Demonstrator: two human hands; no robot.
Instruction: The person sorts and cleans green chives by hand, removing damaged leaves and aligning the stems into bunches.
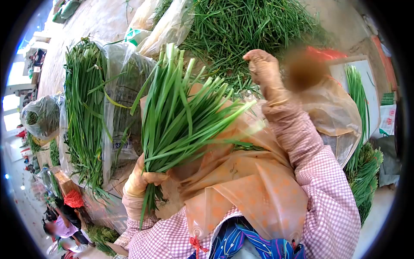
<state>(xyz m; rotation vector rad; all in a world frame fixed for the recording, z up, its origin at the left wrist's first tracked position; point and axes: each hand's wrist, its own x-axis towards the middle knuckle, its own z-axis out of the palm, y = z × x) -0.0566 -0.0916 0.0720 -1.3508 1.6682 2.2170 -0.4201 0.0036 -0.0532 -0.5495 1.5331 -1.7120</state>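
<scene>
My left hand [149, 175], in a tan glove, is closed around the lower part of a bunch of garlic chives [177, 116]. The leafy ends hang below the fist, while the pale stalk ends fan out upward and to the right. Some stalks on the right side are smeared by motion. My right hand [264, 71], also gloved, is raised to the right of the bunch, apart from it. Its fingers are curled in, and no stalk shows in them. Behind it lies a large loose pile of chives [254, 30]. A tan plastic apron [241, 185] covers my lap, with a few leaves on it.
At left, stacked chives [84, 116] lie beside clear plastic wrapping [125, 103]. On the right are a plastic bag [332, 108], a white board [371, 86] and more chives [355, 99]. A red mesh bundle [73, 198] and other people [64, 226] appear at lower left.
</scene>
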